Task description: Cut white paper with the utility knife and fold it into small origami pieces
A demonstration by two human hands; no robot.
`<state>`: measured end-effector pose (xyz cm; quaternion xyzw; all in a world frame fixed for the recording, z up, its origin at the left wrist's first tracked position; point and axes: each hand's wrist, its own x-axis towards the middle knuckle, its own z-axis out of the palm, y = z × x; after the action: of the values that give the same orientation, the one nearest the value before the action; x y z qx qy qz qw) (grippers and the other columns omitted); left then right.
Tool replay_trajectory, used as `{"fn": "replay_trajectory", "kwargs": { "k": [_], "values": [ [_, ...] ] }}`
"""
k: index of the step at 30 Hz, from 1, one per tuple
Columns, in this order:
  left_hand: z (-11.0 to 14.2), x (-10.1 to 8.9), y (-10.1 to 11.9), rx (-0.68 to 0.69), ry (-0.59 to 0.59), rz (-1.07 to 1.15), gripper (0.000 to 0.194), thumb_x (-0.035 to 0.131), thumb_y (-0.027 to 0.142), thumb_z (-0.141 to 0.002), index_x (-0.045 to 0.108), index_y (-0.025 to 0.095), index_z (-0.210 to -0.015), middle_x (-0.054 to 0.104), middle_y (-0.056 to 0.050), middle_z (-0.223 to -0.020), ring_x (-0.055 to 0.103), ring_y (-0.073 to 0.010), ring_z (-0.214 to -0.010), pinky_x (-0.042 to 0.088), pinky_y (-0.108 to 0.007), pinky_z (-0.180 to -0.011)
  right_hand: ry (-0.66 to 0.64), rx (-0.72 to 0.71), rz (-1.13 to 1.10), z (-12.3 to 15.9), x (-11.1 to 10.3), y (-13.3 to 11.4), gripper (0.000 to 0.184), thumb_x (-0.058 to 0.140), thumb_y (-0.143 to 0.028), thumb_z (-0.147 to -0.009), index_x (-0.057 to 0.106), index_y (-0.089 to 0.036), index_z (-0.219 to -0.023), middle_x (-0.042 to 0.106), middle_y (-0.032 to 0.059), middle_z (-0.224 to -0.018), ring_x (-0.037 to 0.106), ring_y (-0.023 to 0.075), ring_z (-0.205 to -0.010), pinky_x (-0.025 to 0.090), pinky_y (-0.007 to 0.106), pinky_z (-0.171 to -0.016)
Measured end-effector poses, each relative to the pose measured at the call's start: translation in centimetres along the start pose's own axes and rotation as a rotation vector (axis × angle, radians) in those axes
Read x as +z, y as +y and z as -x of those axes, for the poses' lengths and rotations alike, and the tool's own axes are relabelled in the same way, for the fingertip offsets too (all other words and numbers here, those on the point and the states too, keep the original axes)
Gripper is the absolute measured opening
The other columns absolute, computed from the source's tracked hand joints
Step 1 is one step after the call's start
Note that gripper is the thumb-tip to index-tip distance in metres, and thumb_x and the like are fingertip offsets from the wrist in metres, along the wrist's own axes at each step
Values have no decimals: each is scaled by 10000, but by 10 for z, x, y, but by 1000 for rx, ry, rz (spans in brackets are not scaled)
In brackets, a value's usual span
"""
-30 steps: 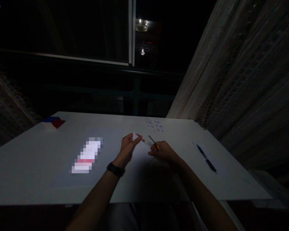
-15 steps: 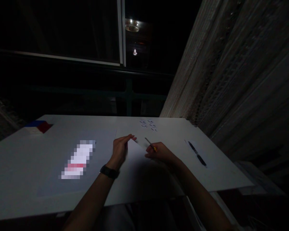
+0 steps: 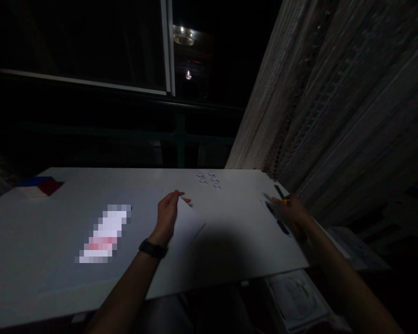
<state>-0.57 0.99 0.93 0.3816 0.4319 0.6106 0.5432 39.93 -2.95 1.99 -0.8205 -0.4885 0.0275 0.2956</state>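
My left hand, with a dark watch on its wrist, is closed on the top corner of a white sheet of paper. The sheet lies on the white table, a dark line along its right edge. Far to the right, my right hand is closed around a utility knife with a yellow part; its blade points forward and left. Just beside that hand lies a black pen-like object, partly hidden by it.
Several small paper pieces with dark marks lie near the far edge. A bright blurred rectangle rests on a pale sheet at left. A blue, red and white block stands at the far left. A curtain hangs at right.
My right hand has moved right with the knife, from beside the sheet to the black object. A small white corner seen earlier in my left fingers no longer shows. The view has turned right.
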Motion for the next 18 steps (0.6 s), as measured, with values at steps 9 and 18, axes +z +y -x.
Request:
{"fn": "replay_trajectory", "kwargs": {
  "k": [9, 18],
  "values": [
    [1, -1, -1, -4, -19, -1, 426, 625, 456, -692, 636, 88, -907, 703, -131, -738, 655, -217, -573, 507, -312, -517, -60, 21, 210, -2, 15, 18, 426, 616, -420, -669, 515, -116, -950, 657, 194, -883, 634, 283, -803, 436, 310, -603],
    [2, 2, -1, 5, -37, -71, 441, 610, 522, -692, 619, 111, -852, 687, -96, -653, 637, -200, -525, 481, -286, -485, -65, -52, 330, -1, 12, 4, 408, 558, -472, -714, 593, -99, -877, 674, 188, -848, 631, 274, -788, 413, 293, -577]
  ]
}}
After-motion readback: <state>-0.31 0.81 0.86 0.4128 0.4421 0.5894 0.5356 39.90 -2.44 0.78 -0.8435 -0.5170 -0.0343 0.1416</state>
